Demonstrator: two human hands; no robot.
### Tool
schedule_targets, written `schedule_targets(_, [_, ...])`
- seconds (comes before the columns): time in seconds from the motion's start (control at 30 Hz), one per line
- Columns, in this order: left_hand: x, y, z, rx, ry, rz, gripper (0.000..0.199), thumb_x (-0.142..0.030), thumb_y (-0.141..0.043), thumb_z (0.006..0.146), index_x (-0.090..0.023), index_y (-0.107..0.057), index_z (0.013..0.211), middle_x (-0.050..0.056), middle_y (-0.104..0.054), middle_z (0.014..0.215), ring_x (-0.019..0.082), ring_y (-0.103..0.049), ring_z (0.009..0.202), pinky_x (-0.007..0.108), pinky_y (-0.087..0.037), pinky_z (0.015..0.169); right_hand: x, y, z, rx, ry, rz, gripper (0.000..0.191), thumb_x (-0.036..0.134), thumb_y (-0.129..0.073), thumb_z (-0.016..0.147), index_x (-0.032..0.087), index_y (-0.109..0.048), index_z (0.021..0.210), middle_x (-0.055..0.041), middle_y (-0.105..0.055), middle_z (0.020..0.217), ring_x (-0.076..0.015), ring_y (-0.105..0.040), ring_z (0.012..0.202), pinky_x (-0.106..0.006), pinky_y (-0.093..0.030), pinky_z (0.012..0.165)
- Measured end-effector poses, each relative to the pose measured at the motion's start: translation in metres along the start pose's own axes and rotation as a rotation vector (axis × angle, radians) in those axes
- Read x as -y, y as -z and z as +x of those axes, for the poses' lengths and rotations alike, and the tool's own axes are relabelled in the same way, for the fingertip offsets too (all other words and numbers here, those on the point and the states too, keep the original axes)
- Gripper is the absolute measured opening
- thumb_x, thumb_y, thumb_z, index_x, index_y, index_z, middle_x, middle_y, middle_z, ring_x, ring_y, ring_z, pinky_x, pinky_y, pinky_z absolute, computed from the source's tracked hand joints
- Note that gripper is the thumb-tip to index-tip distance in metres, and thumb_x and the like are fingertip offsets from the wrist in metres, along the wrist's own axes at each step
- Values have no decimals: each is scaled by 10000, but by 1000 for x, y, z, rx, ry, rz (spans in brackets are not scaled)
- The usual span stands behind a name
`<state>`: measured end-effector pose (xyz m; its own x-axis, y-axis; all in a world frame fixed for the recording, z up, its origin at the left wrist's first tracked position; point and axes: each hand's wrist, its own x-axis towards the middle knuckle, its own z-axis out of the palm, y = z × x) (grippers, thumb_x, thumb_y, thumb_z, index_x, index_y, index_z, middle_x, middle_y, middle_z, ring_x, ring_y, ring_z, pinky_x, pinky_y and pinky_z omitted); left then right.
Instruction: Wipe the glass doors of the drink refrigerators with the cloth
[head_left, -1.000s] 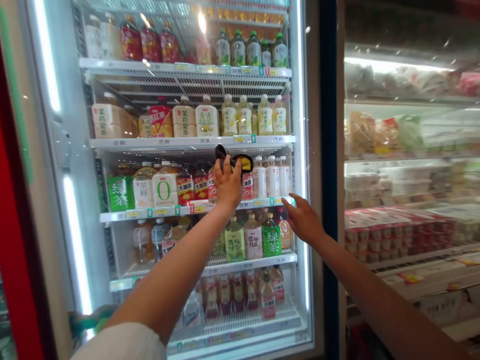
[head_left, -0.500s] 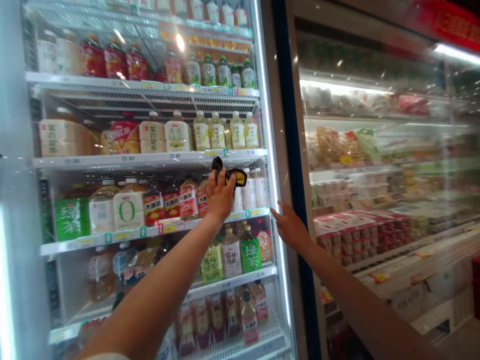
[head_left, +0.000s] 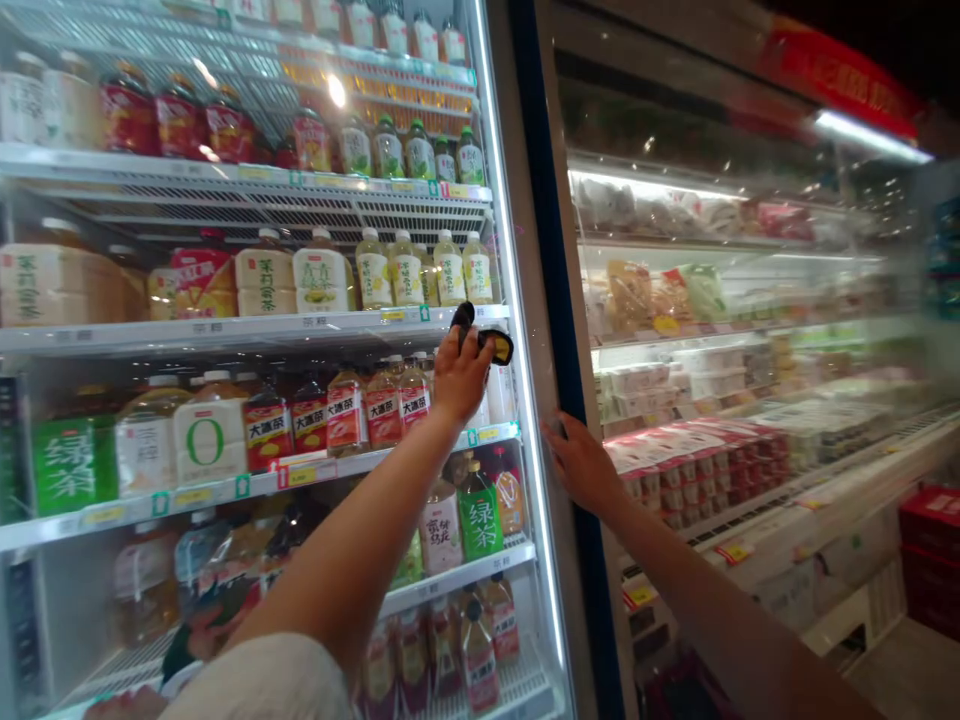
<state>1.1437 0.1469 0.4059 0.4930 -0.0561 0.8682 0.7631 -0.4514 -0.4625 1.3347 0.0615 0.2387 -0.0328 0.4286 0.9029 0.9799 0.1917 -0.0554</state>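
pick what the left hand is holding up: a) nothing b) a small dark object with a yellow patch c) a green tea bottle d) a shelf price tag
b, the left hand grips a small dark object with a yellow patch in its fingers.

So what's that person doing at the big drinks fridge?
A person is standing at a tall glass-doored drinks fridge. Their left hand pinches a small black object with a yellow patch up in front of rows of plastic tea bottles. Their right hand rests against the dark blue frame of the glass door.
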Motion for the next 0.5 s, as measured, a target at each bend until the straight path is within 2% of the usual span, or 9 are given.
schedule_targets(0.07, [-16, -11, -2, -20, 17, -18, 427, -168, -527, 974, -246, -622, 1383, 124, -530, 1549, 344, -341, 1529, 567, -340, 1236, -3, 6, -1, -30, 2, -8, 544, 68, -487, 903, 164, -600, 1426, -187, -518, 1514, -305, -510, 1388, -462, -483, 1129])
schedule_targets(0.17, [-43, -29, -25, 21, -159, -92, 414, -148, -510, 981, -249, -626, 1365, 118, -581, 1499, 312, -363, 1523, 549, -350, 1239, -7, 14, -2, -58, -15, -22, 521, 86, -485, 918, 178, -606, 1416, -169, -526, 1509, -295, -510, 1385, -459, -481, 1133])
schedule_targets(0.23, [-55, -37, -31, 53, -249, -131, 406, -133, -494, 985, -250, -631, 1349, 111, -603, 1475, 299, -381, 1515, 543, -354, 1238, -9, 20, -1, -53, -44, -26, 511, 94, -491, 920, 179, -611, 1409, -174, -531, 1504, -294, -517, 1375, -461, -482, 1130])
schedule_targets(0.33, [-61, -44, -11, 78, -270, -141, 400, -120, -492, 985, -246, -637, 1335, 112, -592, 1489, 297, -389, 1510, 542, -355, 1238, -10, 27, 4, -28, -90, -33, 511, 97, -492, 923, 168, -609, 1415, -186, -530, 1505, -304, -516, 1373, -466, -490, 1116])
schedule_targets(0.43, [-61, -46, 15, 58, -234, -131, 411, -110, -497, 980, -238, -627, 1348, 129, -572, 1509, 320, -381, 1512, 592, -357, 1226, -11, 33, 7, -30, -111, -46, 513, 98, -488, 930, 180, -604, 1423, -171, -533, 1509, -299, -515, 1374, -467, -486, 1119])
schedule_targets(0.5, [-63, -47, 17, 31, -199, -128, 442, -87, -494, 972, -229, -608, 1375, 149, -541, 1535, 336, -370, 1516, 627, -338, 1224, -11, 36, 7, -36, -112, -53, 512, 94, -483, 931, 187, -606, 1419, -162, -540, 1505, -288, -520, 1369, -462, -478, 1127])
